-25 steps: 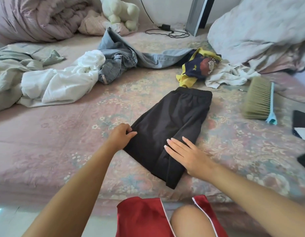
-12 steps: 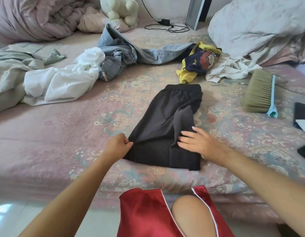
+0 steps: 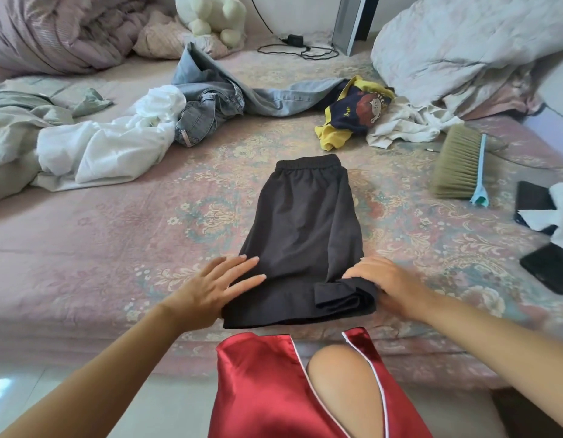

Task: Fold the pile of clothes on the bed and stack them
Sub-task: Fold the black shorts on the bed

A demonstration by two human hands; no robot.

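Black shorts (image 3: 302, 229), folded in half lengthwise, lie straight on the pink floral bed (image 3: 116, 241), waistband away from me. My left hand (image 3: 217, 289) lies flat with straight fingers on the shorts' near left corner. My right hand (image 3: 387, 282) presses the near right corner, where the hem is bunched into folds. Further back lie unfolded clothes: a white garment (image 3: 116, 143), blue jeans (image 3: 217, 99), a yellow and navy shirt (image 3: 353, 112) and a white cloth (image 3: 406, 124).
A brush (image 3: 460, 162) lies at the right, with dark phones (image 3: 548, 267) and white paper (image 3: 558, 216) near the right edge. Quilts (image 3: 463, 42), a plush toy (image 3: 217, 17) and a charger cable (image 3: 299, 49) sit at the back. My red-clad knee (image 3: 305, 390) is against the bed's front edge.
The shorts have been turned from a slant to lie straight. My left hand let go of the edge and now lies flat; my right hand moved to the near right corner.
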